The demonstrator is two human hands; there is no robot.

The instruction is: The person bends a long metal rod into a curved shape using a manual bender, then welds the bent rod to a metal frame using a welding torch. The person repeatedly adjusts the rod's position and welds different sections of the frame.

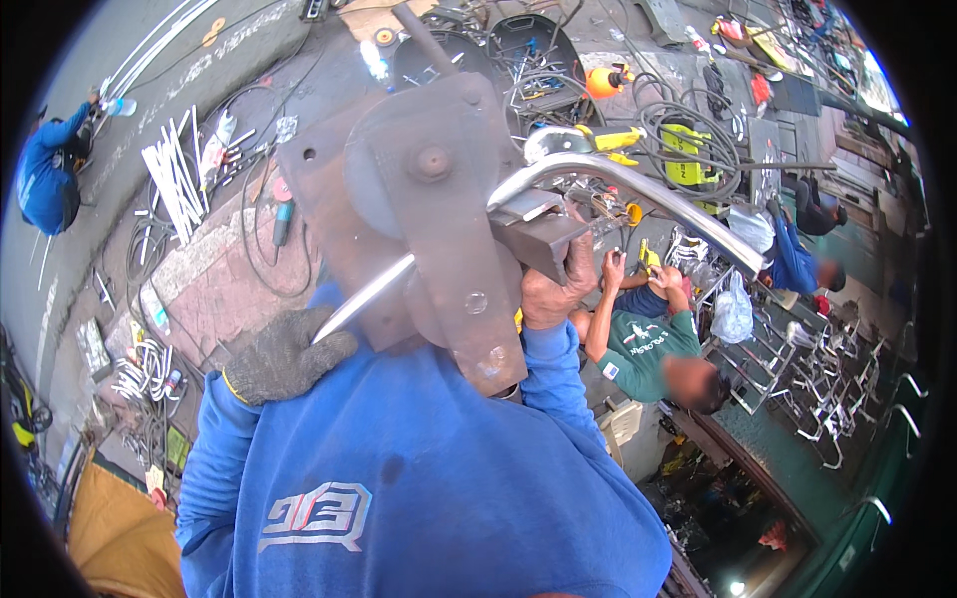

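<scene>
In front of my chest stands a pipe bender with a flat brown steel plate arm (454,239) over a round die. A shiny metal tube (638,189) runs through it; its straight end slants down to the left, and its far part curves away to the right. My left hand (289,354), in a dark grey glove, is closed around the tube's straight end. My right hand (558,289), bare, grips a brown steel block (543,239) at the right side of the bender. Part of the tube is hidden under the plate arm.
A person in a green shirt (653,344) sits close on my right, handling something small. Cut white tubes (177,174) and a grinder (282,221) lie on the left. Cables (688,135) and an orange spray bottle (606,82) are beyond. Bent tube frames (832,399) stand far right.
</scene>
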